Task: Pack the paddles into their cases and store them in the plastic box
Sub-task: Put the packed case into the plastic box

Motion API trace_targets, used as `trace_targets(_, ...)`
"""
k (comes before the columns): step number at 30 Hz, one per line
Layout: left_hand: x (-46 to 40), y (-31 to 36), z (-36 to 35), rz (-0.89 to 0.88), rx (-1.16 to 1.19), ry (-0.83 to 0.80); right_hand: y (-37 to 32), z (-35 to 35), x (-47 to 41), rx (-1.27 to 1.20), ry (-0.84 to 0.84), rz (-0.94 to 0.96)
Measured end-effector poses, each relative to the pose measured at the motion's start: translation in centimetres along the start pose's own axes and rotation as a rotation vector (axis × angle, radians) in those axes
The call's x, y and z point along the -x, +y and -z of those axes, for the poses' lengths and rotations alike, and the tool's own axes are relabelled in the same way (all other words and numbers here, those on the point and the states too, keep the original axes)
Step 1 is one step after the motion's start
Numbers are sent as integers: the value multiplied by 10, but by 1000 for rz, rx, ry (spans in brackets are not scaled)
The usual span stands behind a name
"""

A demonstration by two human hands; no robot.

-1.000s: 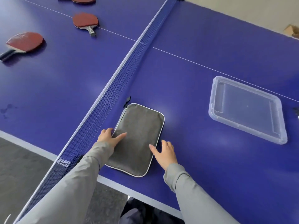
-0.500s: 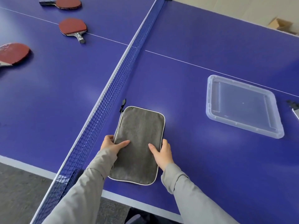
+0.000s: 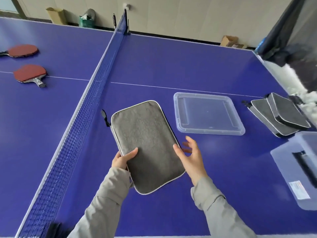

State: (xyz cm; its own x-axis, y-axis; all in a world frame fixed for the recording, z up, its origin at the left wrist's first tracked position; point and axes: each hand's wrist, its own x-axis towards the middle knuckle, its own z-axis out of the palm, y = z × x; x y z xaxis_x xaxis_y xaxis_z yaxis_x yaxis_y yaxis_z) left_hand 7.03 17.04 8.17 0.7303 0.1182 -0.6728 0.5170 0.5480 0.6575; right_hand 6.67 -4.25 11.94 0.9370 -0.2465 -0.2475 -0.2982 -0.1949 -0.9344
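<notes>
Beside the net (image 3: pixel 96 93), the left hand (image 3: pixel 121 160) grips a grey, white-piped case (image 3: pixel 147 143); the right hand (image 3: pixel 190 158) hovers open.

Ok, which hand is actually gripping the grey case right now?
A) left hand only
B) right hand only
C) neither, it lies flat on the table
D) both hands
A: the left hand pinches the grey case at its near left edge with the thumb on top, while the right hand is beside its right edge with fingers spread.
</notes>
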Motion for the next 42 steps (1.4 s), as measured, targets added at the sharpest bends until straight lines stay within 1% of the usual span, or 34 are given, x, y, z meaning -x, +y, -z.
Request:
trace_targets(2, 14, -8, -31, 44, -43, -32, 3, 27, 11, -157, 75, -64)
trace_targets(4, 28, -21, -64, 89, -30, -82, 8, 50, 20, -335, 100, -119)
trace_targets(6, 43, -41, -100, 85, 59, -132, 9, 72, 27, -503, 103, -141)
trace_targets(8, 67, -62, -134, 65, 164, -201, 9, 100, 32, -616, 138, -127)
trace_targets(10, 90, -88, -163, 70, 195, -254, 12, 136, 38, -676, 197, -100)
trace_targets(12, 111, -114, -191, 26, 187, -292, 18, 180, 46, -709, 226, -75)
trace_targets(16, 150, -162, -248, -65, 104, -372, 29, 273, 62, -779, 273, 2)
trace_targets(18, 168, -189, -277, -101, 43, -425, 35, 324, 72, -798, 311, 43)
trace_targets(21, 188, -214, -308, -154, -76, -496, 39, 380, 83, -787, 350, 74)
trace_targets(23, 203, -233, -333, -138, -121, -559, 43, 420, 94, -792, 360, 103)
trace_targets(25, 212, -246, -353, -97, -109, -615, 45, 458, 102, -779, 382, 133)
trace_targets(27, 211, -249, -367, -80, -105, -634, 46, 495, 109, -762, 390, 155)
trace_targets(29, 203, -243, -375, -75, -104, -604, 49, 531, 111, -739, 391, 154)
trace_targets(32, 185, -226, -391, -104, -125, -603, 55, 578, 106, -731, 389, 133)
trace_targets(34, 175, -217, -417, -143, -231, -643, 57, 603, 96, -738, 379, 130)
trace_targets(36, 169, -213, -454, -173, -391, -676, 58, 623, 80, -745, 365, 137)
trace_targets(38, 162, -215, -493, -219, -519, -745, 58, 642, 62, -733, 354, 133)
trace_targets(40, 154, -225, -527, -262, -591, -818, 57, 662, 42, -704, 346, 117)
trace_targets(42, 146, -238, -553, -272, -623, -795, 56, 683, 21, -656, 346, 92)
